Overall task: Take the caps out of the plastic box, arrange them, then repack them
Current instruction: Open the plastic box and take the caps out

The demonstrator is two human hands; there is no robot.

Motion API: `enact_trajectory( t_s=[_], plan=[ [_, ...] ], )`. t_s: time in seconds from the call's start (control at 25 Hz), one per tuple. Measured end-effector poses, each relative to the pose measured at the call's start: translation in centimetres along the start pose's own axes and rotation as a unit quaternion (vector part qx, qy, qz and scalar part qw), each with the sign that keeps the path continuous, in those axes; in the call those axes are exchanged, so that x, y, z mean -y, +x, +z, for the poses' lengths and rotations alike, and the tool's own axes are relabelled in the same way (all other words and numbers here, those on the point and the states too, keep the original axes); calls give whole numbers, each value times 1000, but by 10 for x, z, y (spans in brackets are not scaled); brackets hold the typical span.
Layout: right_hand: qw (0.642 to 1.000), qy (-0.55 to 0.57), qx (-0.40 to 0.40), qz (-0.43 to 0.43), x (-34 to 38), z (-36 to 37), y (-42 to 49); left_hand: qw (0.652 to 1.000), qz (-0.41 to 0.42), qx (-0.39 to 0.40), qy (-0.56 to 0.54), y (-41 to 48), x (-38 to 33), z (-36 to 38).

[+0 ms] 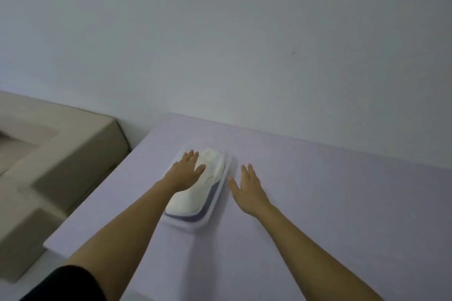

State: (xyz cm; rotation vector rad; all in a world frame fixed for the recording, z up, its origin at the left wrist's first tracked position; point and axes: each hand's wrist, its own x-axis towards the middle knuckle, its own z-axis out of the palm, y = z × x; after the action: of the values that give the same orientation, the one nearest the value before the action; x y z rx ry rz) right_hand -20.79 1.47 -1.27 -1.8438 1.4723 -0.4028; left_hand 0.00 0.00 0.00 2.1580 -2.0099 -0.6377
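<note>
A clear plastic box (215,212) lies on the lilac table (318,190), near its far left corner. White caps (195,198) fill it, with a dark one showing beneath them along the right side. My left hand (184,170) lies flat on top of the box with straight fingers. My right hand (247,186) is spread open just right of the box, its thumb close to the box's edge; whether it touches the box I cannot tell. The picture is blurred.
A beige sofa (61,154) stands to the left of the table, below its level. A pale wall (244,32) runs behind the table's far edge. The table top stretches bare to the right of my right hand.
</note>
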Motion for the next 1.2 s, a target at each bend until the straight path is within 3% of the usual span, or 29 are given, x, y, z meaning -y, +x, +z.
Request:
enact_trajectory(
  t_s=[0.2,0.36,0.6,0.92,1.2],
  plan=[
    [994,66,-11,83,22,76,28,998,-63,12,14,-1,79,3],
    [967,163,-32,192,20,126,40,993,-105,27,-53,7,119,19],
    [967,157,-72,185,12,151,42,980,-132,54,-140,11,136,43],
    [956,152,-153,197,-49,90,5,983,-65,32,-168,8,45,64],
    [947,124,-172,242,-140,6,-73,979,-4,78,-190,-17,-75,122]
  ],
)
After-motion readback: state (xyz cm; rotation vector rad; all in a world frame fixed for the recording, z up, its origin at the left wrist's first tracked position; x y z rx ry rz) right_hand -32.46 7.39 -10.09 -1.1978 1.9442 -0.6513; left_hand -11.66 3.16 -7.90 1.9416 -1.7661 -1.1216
